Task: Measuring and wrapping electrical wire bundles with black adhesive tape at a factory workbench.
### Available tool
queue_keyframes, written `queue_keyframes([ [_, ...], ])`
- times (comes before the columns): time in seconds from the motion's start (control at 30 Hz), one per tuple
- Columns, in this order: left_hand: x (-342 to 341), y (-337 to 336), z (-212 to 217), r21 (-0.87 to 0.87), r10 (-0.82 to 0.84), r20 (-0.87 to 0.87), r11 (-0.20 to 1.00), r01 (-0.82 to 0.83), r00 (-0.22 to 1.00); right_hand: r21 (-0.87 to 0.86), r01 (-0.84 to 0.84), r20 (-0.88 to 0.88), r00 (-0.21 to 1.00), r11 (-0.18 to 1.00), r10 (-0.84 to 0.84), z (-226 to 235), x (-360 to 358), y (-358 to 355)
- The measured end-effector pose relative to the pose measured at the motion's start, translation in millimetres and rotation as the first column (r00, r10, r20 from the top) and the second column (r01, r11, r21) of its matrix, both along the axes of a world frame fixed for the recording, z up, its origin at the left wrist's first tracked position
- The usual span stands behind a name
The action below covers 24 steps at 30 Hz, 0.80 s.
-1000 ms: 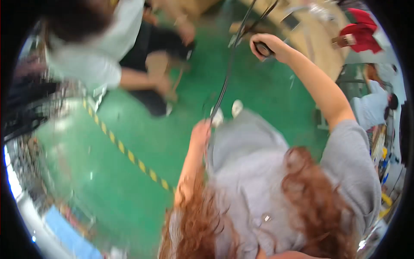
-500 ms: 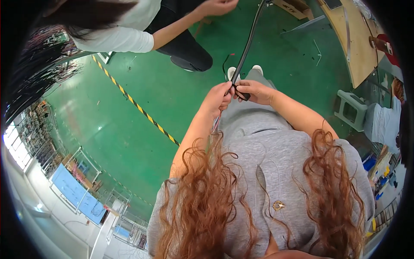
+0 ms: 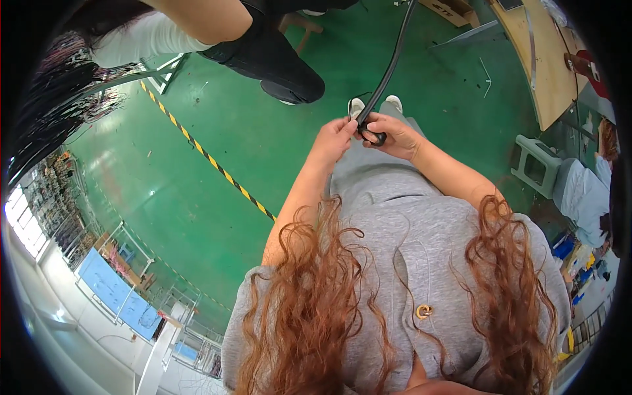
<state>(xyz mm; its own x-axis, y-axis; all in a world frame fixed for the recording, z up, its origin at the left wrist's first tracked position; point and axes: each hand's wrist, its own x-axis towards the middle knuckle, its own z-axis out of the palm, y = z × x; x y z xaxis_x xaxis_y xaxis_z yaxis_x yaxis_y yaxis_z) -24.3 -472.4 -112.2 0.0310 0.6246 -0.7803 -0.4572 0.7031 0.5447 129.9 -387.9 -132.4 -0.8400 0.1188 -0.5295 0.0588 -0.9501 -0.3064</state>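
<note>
A thick black cable (image 3: 393,66) runs down from the top edge to my two hands, held in front of my legs. My left hand (image 3: 336,139) is closed, its thumb and fingers pinching the cable's near end. Close against it, my right hand (image 3: 397,137) is closed around a roll of black tape (image 3: 376,139), its ring shape showing below the fingers. The thumb and forefinger of that hand lie beside the cable. A thin black wire loops out just above my left hand. The fingers hide where tape and cable meet.
Another person in dark trousers (image 3: 283,69) stands at the upper left, beside a stool (image 3: 303,27). Black wires (image 3: 49,112) hang at the far left. A wooden board (image 3: 536,79) and a grey-green plastic stool (image 3: 534,168) are on the right. Yellow-black tape (image 3: 210,161) marks the green floor.
My right hand has turned the tape roll so its ring opening shows. My left hand has shifted its grip, and the wires below it no longer show. The other person's arm has swung back left.
</note>
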Motion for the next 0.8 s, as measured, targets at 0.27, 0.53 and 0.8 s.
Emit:
queue_keyframes([
  [0.27, 7.6, -2.4, -5.4, 0.192, 0.068, -0.465, 0.981, 0.026, 0.883, 0.338, 0.026, 0.224, 0.969, 0.941, -0.108, 28.3, -11.7, -5.7],
  [0.53, 17.3, -6.2, -28.5, 0.308, 0.215, -0.573, 0.951, -0.035, 0.791, -0.029, 0.082, 0.191, 0.979, 0.996, -0.075, 42.0, 1.2, 17.1],
  [0.8, 28.5, -4.9, 7.7, 0.228, 0.347, -0.190, 0.926, -0.302, 0.919, 0.830, -0.256, 0.227, 0.967, -0.496, -0.119, 47.6, -18.0, 42.2],
])
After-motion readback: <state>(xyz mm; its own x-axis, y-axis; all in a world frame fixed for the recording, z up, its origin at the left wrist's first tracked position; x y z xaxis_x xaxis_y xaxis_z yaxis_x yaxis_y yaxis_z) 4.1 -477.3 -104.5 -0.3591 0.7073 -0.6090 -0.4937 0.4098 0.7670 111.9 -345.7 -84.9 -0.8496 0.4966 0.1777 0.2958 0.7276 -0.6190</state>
